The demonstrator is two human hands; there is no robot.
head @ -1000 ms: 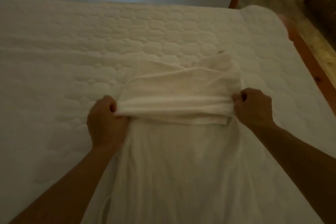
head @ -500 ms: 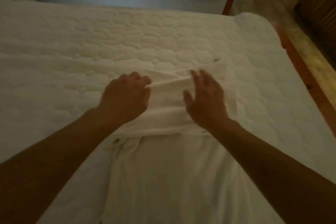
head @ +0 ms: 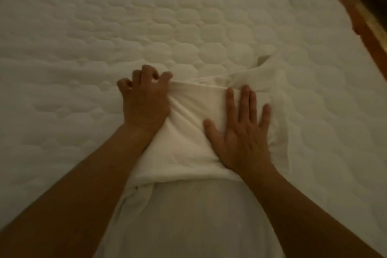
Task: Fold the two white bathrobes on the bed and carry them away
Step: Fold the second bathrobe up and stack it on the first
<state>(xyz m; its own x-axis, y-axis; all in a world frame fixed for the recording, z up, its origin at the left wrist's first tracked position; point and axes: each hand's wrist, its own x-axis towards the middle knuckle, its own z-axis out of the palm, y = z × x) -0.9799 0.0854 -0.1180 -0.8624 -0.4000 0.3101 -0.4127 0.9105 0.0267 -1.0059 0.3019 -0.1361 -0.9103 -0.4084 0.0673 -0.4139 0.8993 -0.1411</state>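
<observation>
White mattress cover [head: 62,48]: quilted and soft, it spreads across the bed under everything. It gives under pressure, so I judge that a crease pressed into it may not set sharply.
Left hand [head: 144,100]: my fingers are curled and grip the far left corner of the folded part, with cloth bunched against my palm. If I tug sideways from this hold, the bunch probably drags the top layer off square and traps wrinkles inside the fold.
Bathrobe [head: 188,128]: it lies in the middle of the bed, running toward me. Its far part is doubled over into a thick panel between my hands, and its near part lies flat and single. The layers look loose, so they can slide on each other and leave the edges uneven.
Right hand [head: 240,136]: it lies flat with the fingers straight and spread, pressing the right side of the panel and holding nothing. If I lift it before the corner is settled, the panel likely springs open.
Loose flap [head: 272,73]: cloth sticks out past my right fingertips at the far right and puckers open. Left out of the next fold, it probably hangs free and comes undone when I carry the bundle.
Wooden bed frame [head: 370,35]: it runs along the right edge, well apart from the cloth, so I see little risk of a snag.
Second bathrobe: it is not in view, and I cannot tell where it lies.
</observation>
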